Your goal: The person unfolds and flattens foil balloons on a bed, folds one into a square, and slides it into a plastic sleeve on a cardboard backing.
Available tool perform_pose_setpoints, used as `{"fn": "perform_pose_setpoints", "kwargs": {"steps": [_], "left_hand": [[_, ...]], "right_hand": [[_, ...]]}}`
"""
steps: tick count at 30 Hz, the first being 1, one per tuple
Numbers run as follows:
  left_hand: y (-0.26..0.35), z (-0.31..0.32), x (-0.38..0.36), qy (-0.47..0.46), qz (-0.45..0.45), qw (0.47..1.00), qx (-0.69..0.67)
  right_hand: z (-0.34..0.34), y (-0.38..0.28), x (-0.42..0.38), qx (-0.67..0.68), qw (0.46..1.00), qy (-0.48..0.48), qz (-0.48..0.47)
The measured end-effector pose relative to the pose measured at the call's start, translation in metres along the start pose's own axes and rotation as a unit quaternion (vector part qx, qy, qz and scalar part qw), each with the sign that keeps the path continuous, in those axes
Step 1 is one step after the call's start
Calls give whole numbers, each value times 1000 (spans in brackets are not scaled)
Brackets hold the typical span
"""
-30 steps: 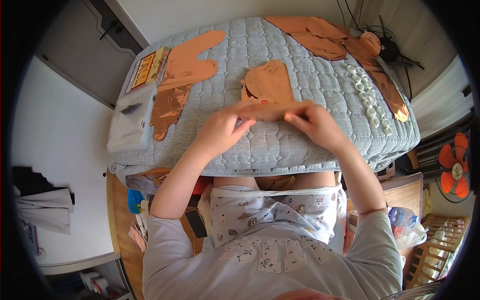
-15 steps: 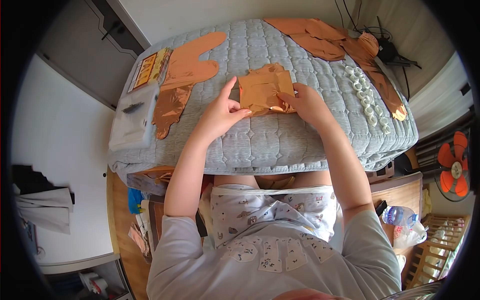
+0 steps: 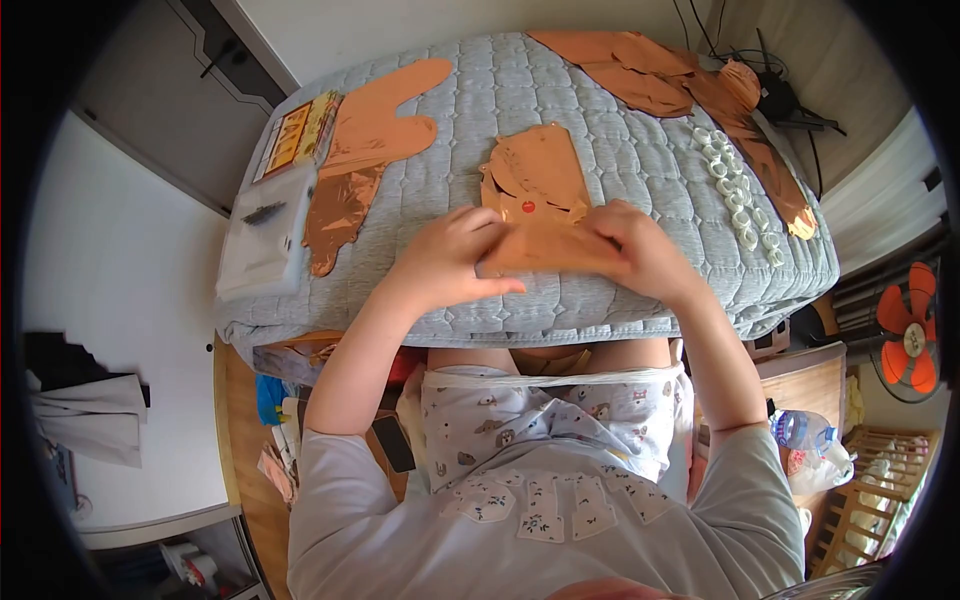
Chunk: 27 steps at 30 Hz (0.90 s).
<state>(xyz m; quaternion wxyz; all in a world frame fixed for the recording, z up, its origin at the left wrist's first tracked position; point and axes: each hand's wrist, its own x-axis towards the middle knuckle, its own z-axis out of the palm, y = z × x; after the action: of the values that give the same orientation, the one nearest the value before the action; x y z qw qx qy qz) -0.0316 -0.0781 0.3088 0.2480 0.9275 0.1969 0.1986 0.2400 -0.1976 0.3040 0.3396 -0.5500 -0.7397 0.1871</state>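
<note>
Both my hands hold one copper-coloured foil sheet (image 3: 548,248) near the front of the grey quilted table top (image 3: 560,300). My left hand (image 3: 450,260) grips its left edge, fingers spread over it. My right hand (image 3: 640,250) pinches its right edge. Just behind the sheet lies a stack of copper foil pieces (image 3: 538,172) with a small red mark at its near edge.
Long copper foil strips (image 3: 375,135) lie at the left, more foil (image 3: 650,75) at the back right. A row of white rings (image 3: 738,200) runs along the right. A white tray (image 3: 262,240) and a printed card (image 3: 292,135) sit at the left edge. A fan (image 3: 908,340) stands at the right.
My hands have pulled a foil sheet from the stack toward the front edge. Half a second ago they were pressing on the stack farther back.
</note>
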Motion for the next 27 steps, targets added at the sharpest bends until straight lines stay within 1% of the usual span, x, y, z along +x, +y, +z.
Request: {"fn": "perform_pose_setpoints", "kwargs": {"steps": [1, 2, 5, 7, 10, 12, 14, 15, 16, 17, 18, 19, 20, 21, 22, 23, 24, 25, 27], "left_hand": [[-6, 1, 1, -7, 48, 997, 59], [-10, 1, 2, -14, 96, 988, 118], [-6, -3, 2, -42, 103, 985, 128], [0, -5, 3, -50, 104, 983, 145], [2, -3, 4, -61, 103, 980, 162], [1, -2, 5, -62, 101, 979, 165], [-2, -1, 6, -63, 91, 985, 130], [-5, -1, 8, -62, 91, 985, 130], [-9, -2, 9, -70, 57, 994, 69], [-14, -2, 12, -77, 24, 997, 7], [-21, -2, 16, -83, 17, 995, -48], [-25, 1, 16, -82, 17, 995, -47], [-29, 4, 16, -88, -66, 985, -130], [-29, 4, 17, -93, -148, 961, -212], [-27, 3, 19, -92, -147, 962, -211], [-24, 2, 22, -57, -176, 967, -177], [-22, 2, 23, -23, -204, 968, -143], [-22, 4, 23, -24, -203, 969, -143], [-21, 10, 19, 88, -203, 954, -201]], "right_hand": [[1, 1, 0, -68, 995, -5, -78], [2, 1, -2, -68, 995, -6, -78], [2, -17, -5, -104, 992, -12, -73], [-1, -23, -5, -131, 989, -54, -43], [0, -15, -3, -118, 989, -77, -34], [2, -10, 0, -112, 991, -71, -37], [3, 0, 4, -106, 991, -64, -40], [2, 3, 8, -73, 995, -56, -46], [2, 5, 11, -39, 997, -48, -52], [0, 5, 11, -39, 997, -48, -53], [-5, -5, 14, 16, 996, -70, 60], [-9, -10, 16, 71, 978, -91, 171], [-5, -5, 17, 70, 979, -91, 170], [3, 7, 19, 106, 980, -25, 169], [7, 11, 21, 141, 975, 40, 167], [8, 14, 23, 141, 975, 41, 167], [10, 14, 26, 128, 971, 46, 195], [11, 13, 29, 115, 967, 50, 223], [13, 14, 34, 98, 964, 58, 239]]}}
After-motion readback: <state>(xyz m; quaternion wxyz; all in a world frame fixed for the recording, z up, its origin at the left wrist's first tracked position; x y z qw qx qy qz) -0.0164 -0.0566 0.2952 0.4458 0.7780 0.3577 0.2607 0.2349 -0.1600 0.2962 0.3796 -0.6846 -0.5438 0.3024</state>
